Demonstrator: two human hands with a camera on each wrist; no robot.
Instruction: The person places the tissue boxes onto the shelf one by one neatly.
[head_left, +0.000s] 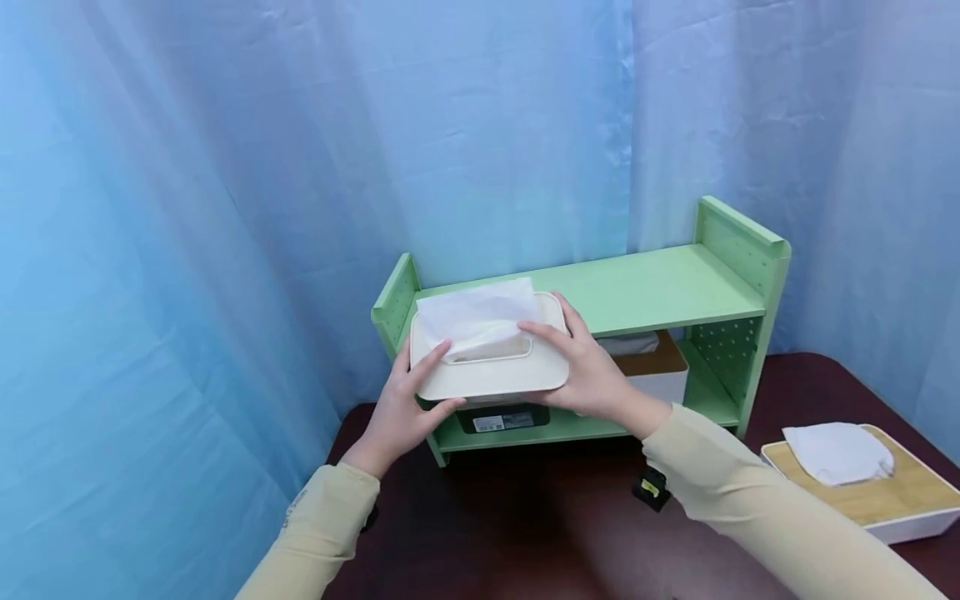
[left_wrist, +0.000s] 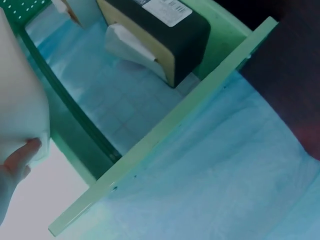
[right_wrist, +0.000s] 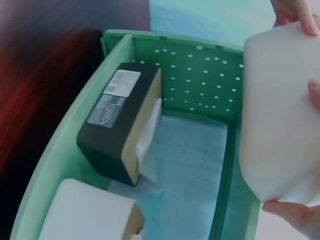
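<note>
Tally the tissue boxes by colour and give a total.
Cream box, held in both hands at the shelf's top: 1
Black box, lower shelf: 1
White boxes with wooden lids: 2, one on the lower shelf, one on the table
Total: 4

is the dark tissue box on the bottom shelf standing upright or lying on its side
On its side. The dark tissue box rests on the green shelf with its label facing up and its tissue sticking out sideways.

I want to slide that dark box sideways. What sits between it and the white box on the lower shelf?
Nothing: in the right wrist view, bare shelf floor separates the dark tissue box from the white box.
</note>
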